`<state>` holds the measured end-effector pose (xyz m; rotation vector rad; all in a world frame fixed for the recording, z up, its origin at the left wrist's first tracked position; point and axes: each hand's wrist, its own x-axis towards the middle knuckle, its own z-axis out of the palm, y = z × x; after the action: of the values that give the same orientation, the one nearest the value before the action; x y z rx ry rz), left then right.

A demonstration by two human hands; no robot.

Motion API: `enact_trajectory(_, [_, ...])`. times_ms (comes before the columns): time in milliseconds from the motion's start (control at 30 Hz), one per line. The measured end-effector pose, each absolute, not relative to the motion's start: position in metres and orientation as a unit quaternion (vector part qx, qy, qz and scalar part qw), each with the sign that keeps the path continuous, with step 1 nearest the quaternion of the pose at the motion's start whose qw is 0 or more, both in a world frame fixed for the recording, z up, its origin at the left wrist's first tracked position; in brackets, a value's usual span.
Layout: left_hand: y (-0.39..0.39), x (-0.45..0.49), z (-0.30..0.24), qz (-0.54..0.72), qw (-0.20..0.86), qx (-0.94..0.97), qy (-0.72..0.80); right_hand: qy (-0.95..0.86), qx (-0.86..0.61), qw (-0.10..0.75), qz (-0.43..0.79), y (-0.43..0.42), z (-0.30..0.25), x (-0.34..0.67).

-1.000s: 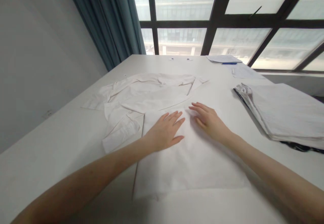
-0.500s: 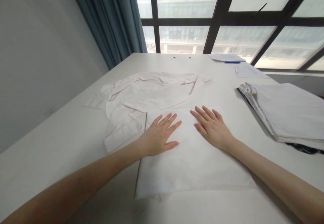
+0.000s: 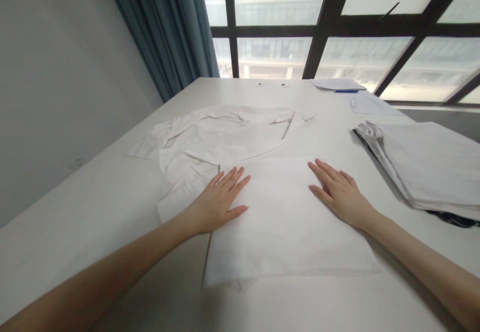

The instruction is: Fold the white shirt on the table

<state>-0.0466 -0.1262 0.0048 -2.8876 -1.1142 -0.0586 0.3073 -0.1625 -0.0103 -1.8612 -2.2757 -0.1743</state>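
Observation:
A white garment, probably a shirt, lies on the white table. Its near part is a flat rectangular white cloth panel (image 3: 285, 222), and crumpled white fabric (image 3: 225, 132) spreads behind and to the left. My left hand (image 3: 221, 199) rests flat with fingers spread on the panel's left edge. On the right side of the panel my right hand (image 3: 339, 192) lies palm down, fingers stretched out. Neither hand grips anything. Whether the near panel and the crumpled fabric are one piece I cannot tell.
A stack of folded white cloth (image 3: 431, 162) sits at the right, with something black under it. Papers (image 3: 337, 84) and a blue pen (image 3: 346, 91) lie at the table's (image 3: 93, 212) far right. Beyond are a blue curtain (image 3: 168, 32) and a window.
My hands have slid apart over the panel, the left one toward its left edge and the right one toward its right side. The cloth lies nearly as before.

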Motion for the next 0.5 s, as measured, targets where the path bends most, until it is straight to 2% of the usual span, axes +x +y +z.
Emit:
enact_trajectory(267, [-0.110,-0.037,0.006,-0.032,0.037,-0.922,-0.383,-0.786,-0.584,0.125,-0.157,-0.143,0.002,0.301])
enact_trajectory(400, [-0.117,-0.035,0.010,-0.064,0.041,-0.922,-0.380,-0.849,-0.502,0.143,-0.077,-0.166,0.014,0.290])
enact_trajectory(500, [-0.139,-0.033,0.019,-0.080,-0.004,-0.937,-0.340,-0.876,-0.463,0.134,0.018,-0.195,0.022,0.283])
